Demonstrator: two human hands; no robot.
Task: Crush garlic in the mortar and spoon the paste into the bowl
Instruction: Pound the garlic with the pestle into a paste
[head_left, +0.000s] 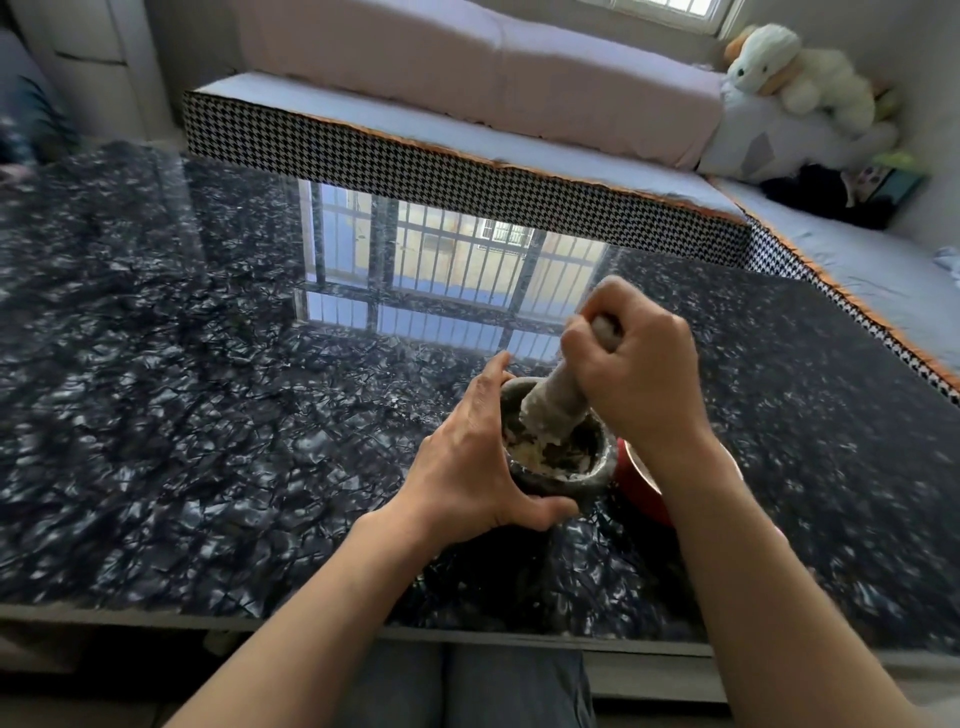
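Note:
A grey stone mortar (597, 460) stands on the dark marbled table (208, 415), with pale crushed garlic (540, 454) inside it. My left hand (467, 457) grips the mortar's left side, thumb curled under its near wall. My right hand (634, 364) holds the stone pestle (558, 402) in a fist; the pestle leans left, its paste-coated head down in the garlic. A red bowl (636, 480) sits just right of the mortar, mostly hidden behind my right wrist. No spoon is visible.
The glossy table reflects a barred window (447, 270). Behind it runs a houndstooth-edged bench (467, 166) with a pink cushion (493, 67) and plush toys (795, 73) at the far right. The table's near edge (311, 621) lies above my knees.

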